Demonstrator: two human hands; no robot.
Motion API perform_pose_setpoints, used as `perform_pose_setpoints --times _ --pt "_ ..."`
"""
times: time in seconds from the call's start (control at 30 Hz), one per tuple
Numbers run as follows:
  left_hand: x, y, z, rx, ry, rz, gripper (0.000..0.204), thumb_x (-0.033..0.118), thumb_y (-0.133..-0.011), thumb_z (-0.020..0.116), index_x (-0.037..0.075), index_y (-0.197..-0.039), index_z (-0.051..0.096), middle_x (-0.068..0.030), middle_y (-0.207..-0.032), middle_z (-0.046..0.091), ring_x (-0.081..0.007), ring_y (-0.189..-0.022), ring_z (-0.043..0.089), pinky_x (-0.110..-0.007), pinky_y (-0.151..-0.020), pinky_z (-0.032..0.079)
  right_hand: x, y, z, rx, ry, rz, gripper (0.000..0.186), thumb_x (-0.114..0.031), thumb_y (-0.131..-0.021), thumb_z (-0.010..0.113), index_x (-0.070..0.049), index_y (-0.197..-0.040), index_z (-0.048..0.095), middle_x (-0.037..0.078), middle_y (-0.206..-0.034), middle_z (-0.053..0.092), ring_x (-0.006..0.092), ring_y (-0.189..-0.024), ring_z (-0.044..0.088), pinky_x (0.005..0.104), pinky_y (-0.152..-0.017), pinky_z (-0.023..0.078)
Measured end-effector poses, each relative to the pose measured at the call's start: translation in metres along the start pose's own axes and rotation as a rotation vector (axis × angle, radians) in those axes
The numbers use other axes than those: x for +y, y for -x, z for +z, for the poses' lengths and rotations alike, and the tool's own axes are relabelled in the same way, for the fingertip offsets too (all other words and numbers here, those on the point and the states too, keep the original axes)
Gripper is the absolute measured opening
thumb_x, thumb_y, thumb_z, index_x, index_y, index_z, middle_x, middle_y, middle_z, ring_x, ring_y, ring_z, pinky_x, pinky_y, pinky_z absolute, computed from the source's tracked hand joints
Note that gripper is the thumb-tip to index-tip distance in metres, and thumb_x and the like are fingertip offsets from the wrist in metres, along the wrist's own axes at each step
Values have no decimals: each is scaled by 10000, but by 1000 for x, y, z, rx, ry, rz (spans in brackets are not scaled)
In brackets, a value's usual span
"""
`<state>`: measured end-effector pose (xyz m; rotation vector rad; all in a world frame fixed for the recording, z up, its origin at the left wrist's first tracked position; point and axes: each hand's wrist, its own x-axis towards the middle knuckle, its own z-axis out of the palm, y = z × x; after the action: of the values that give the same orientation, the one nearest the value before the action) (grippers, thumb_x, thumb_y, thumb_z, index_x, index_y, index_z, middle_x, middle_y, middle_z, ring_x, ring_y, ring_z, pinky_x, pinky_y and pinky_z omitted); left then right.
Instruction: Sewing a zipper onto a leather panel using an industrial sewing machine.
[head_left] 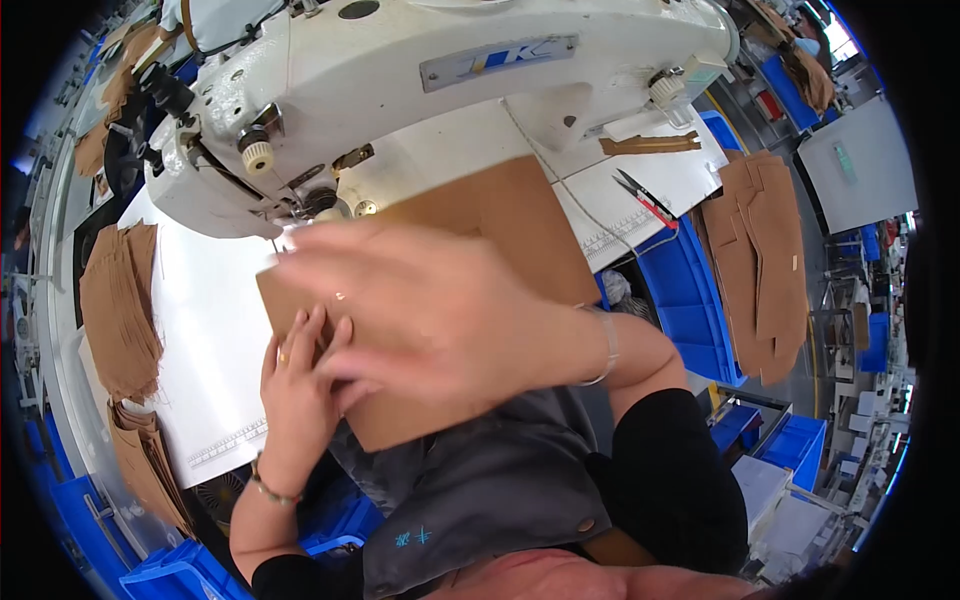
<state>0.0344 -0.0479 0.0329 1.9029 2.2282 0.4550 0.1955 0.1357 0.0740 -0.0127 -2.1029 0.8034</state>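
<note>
A flat brown panel, cloth or leather-like (545,235), lies on the white sewing table, its left corner under the needle area of a white sewing machine (380,70). My left hand (300,385), with a ring on one finger, rests on the panel's left edge, fingers spread and lying on it. Blurred by motion, my right hand (430,310) hovers above the middle of the panel, its fingers stretched to the left and its thumb apart. It covers part of the panel and my left fingertips' surroundings. Nothing shows in its grasp.
Stacks of brown cut pieces hang at the table's left edge (122,310) and lie on the right (760,270). Red-handled thread snips (650,203) and a brown zipper strip (650,145) lie right of the machine. A blue bin (685,300) stands beside the table.
</note>
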Motion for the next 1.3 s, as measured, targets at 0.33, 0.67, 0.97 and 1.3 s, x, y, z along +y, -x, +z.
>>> perform_pose_setpoints --times 0.33,0.67,0.97,1.3 --pt "9 63 32 136 -121 -82 743 517 -705 817 173 -1355 713 -137 -1496 594 -376 -1407 544 -573 -1155 398 86 153 -172 -89 1302 726 276 -183 -992 666 -104 -1247 737 142 -1127 765 330 -989 748 422 -844 589" --pt "0 64 56 349 -179 -5 621 603 -800 750 265 -1320 733 -54 -1428 652 -271 -1350 605 -489 -1161 382 55 102 -112 -8 687 718 263 -153 -1048 628 -38 -1285 632 122 -948 730 216 -860 729 364 -753 567" --pt "-3 64 64 408 -218 18 630 662 -841 688 289 -1347 711 -47 -1417 665 -267 -1359 602 -472 -1170 376 53 23 45 -638 465 87 191 -218 -960 679 -96 -1053 566 74 -926 649 299 -809 694 455 -645 538" --pt "-6 65 69 438 -217 23 622 697 -866 628 308 -1343 717 -26 -1404 676 -266 -1347 609 -467 -1133 441 86 -11 33 -726 653 82 203 -205 -942 697 -84 -1027 558 106 -882 698 330 -795 701 455 -607 527"
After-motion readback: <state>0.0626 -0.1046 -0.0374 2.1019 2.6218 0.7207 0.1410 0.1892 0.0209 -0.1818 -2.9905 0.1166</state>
